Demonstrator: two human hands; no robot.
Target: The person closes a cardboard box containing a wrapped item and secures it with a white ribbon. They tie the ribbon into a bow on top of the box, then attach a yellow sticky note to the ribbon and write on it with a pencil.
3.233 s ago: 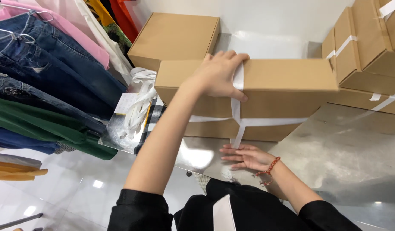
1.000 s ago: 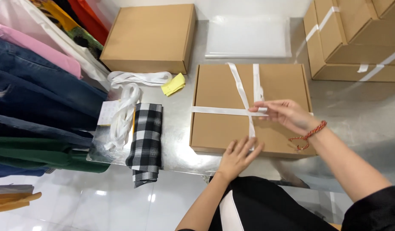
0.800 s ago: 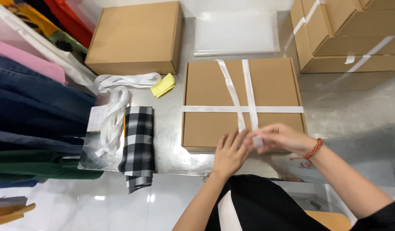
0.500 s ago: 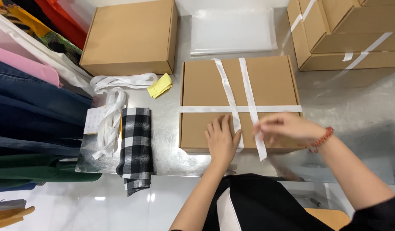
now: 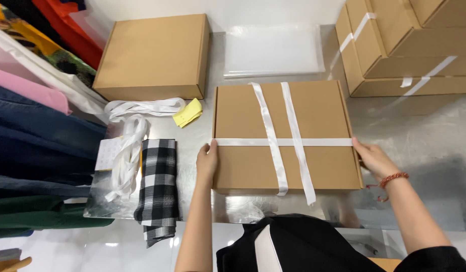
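Now each flat, unclenched hand presses a side edge of the ribboned box (image 5: 286, 136): left hand (image 5: 207, 162), right hand (image 5: 372, 158).

I observed a flat, square brown cardboard box (image 5: 243, 166) lying closed on the metal table, its lid up and its near edge at the table's front edge. A white ribbon (image 5: 288, 142) crossed the lid from left side to right side, and two further white strands ran from the far edge down over the near edge, their loose ends hanging just past it, untied.
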